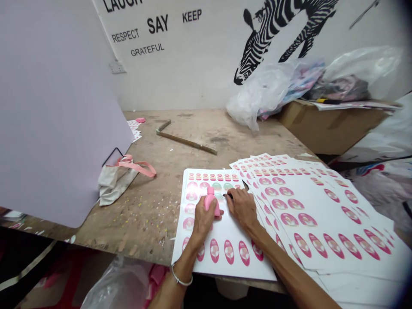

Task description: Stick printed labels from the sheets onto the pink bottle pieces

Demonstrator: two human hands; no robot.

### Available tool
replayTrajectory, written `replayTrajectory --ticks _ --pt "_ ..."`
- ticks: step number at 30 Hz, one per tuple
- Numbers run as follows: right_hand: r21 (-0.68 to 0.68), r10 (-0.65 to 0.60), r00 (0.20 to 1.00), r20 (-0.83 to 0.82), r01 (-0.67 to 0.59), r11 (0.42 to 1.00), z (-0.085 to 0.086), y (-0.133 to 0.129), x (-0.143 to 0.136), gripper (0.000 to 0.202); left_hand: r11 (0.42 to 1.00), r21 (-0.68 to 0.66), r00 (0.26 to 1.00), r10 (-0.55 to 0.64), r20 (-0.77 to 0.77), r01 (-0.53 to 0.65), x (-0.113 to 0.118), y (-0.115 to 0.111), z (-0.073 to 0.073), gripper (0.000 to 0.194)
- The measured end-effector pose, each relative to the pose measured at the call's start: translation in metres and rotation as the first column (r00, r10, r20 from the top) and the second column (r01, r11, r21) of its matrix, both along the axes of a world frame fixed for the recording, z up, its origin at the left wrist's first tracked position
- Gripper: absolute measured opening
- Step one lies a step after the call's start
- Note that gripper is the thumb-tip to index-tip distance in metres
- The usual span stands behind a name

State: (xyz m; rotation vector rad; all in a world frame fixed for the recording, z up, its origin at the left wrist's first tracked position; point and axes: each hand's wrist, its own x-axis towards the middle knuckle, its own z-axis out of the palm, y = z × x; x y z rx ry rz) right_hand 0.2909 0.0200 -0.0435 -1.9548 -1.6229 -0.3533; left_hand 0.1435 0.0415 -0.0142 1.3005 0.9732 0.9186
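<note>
My left hand [204, 216] is wrapped around a small pink bottle [211, 202] with a pink cap, held over a sticker sheet [225, 224]. The white sheet carries rows of pink oval, round and small labels, with a few green ones near the bottle. To the right of the bottle, my right hand [242, 208] rests low on the same sheet with its fingers pinched together. A thin dark tool [228, 195] shows at its fingertips; its kind I cannot make out, and most of it is hidden by the hand.
A fanned pile of sticker sheets [309, 206] lies at the right. An angled metal bar [189, 143] lies behind. A cloth bag [116, 183] with pink handles sits left beside a large pale panel [58, 107]. A cardboard box [331, 126] and plastic bags [257, 96] stand back right.
</note>
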Motion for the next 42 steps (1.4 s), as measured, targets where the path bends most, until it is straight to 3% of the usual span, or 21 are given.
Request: replayTrajectory --ticks 5,13,19,22,25,27,30,32,36,42 --pt "0.02 -0.025 0.999 0.043 0.024 1.0 -0.003 0.0 -0.002 0.017 1.0 -0.002 1.0 -0.007 -0.015 0.007 0.0 0.003 -0.003 0.042" --pt "-0.044 0.016 0.993 -0.114 -0.021 0.999 -0.003 0.004 0.004 0.013 1.0 0.002 0.998 -0.024 -0.059 0.024 -0.002 0.002 -0.004 0.037" --pt "-0.089 -0.068 0.996 -0.06 0.063 0.994 -0.005 0.011 0.001 0.022 0.999 -0.003 0.999 -0.048 -0.025 0.048 -0.002 0.005 -0.003 0.038" --pt "0.003 -0.057 0.998 -0.029 0.057 0.998 -0.007 0.012 -0.002 0.021 0.999 -0.004 0.999 -0.044 0.002 0.044 -0.001 0.005 -0.004 0.039" --pt "0.128 0.036 0.993 -0.116 -0.021 0.992 -0.006 0.008 -0.003 0.022 1.0 -0.021 0.999 0.01 0.043 -0.009 -0.002 0.004 -0.004 0.041" --pt "0.198 0.103 0.95 -0.295 -0.044 0.979 0.0 0.004 -0.003 0.025 0.998 -0.05 0.994 0.046 0.096 -0.041 -0.003 0.003 -0.004 0.045" --pt "0.22 0.15 0.772 -0.617 -0.014 0.975 0.017 -0.005 -0.004 0.03 0.989 -0.132 0.974 0.1 0.203 -0.074 -0.006 0.003 -0.01 0.055" --pt "0.185 0.169 0.667 -0.725 -0.047 0.982 0.03 -0.01 -0.007 0.031 0.977 -0.189 0.955 0.142 0.261 -0.094 -0.008 0.004 -0.015 0.063" --pt "0.159 0.229 0.6 -0.766 -0.167 0.973 0.045 -0.016 -0.016 0.028 0.959 -0.267 0.93 0.181 0.32 -0.095 -0.009 0.006 -0.021 0.069" --pt "0.168 0.257 0.598 -0.759 -0.201 0.965 0.041 -0.014 -0.029 0.026 0.967 -0.252 0.925 0.126 0.357 -0.035 -0.007 0.008 -0.014 0.068"
